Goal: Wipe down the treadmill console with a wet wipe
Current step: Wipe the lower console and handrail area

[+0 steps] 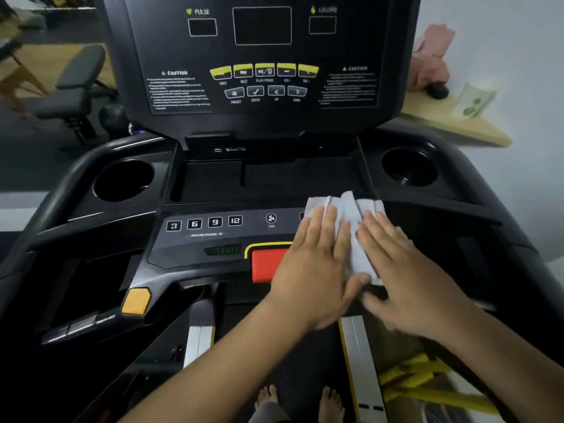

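The black treadmill console (262, 87) fills the upper view, with a lower button strip (204, 222) showing incline numbers and a fan key. A white wet wipe (351, 209) lies spread on the right part of that strip. My left hand (314, 264) presses flat on the wipe's left side, partly covering the red stop button (265, 265). My right hand (406, 273) lies flat on the wipe's right side, fingers apart. Both palms hold the wipe against the console; much of the wipe is hidden under them.
Round cup holders sit at the left (123, 184) and right (409, 167) of a central tray (268, 178). An orange side button (136, 301) is on the left handlebar. A wooden shelf (457, 123) with a wipe pack (474, 100) stands at the right. My bare feet (299, 398) are on the belt.
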A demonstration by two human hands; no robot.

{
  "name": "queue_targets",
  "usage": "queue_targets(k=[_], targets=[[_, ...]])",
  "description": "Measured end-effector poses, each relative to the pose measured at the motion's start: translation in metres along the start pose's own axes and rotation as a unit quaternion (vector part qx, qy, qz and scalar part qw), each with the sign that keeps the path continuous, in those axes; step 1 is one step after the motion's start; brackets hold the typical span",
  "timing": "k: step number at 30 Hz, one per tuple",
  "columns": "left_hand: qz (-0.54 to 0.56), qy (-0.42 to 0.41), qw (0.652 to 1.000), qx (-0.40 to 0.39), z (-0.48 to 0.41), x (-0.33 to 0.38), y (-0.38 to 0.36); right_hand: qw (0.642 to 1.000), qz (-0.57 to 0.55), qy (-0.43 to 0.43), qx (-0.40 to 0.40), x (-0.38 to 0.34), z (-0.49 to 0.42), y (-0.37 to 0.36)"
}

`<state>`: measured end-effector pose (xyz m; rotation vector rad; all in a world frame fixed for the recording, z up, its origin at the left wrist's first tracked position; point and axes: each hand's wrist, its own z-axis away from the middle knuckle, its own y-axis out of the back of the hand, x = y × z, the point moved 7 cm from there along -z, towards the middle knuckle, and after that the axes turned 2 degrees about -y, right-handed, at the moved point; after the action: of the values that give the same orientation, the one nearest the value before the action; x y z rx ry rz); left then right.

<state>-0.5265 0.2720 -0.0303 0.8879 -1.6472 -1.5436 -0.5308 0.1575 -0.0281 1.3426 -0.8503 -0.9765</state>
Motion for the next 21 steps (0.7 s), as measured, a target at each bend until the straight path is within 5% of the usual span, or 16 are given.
queue_targets(k=[8,16,21], targets=[[-0.030,-0.053,0.998,0.032,0.039,0.027,-0.018,0.999,0.001,0.035,0.004,-0.005,0.047,-0.018],[-0.092,-0.044,0.995,-0.009,-0.019,0.042,-0.006,0.988,-0.135,-0.076,0.006,0.023,0.009,-0.004],[-0.007,-0.073,0.997,0.021,0.025,0.042,-0.014,0.996,-0.089,-0.027,0.002,0.012,0.058,-0.010]])
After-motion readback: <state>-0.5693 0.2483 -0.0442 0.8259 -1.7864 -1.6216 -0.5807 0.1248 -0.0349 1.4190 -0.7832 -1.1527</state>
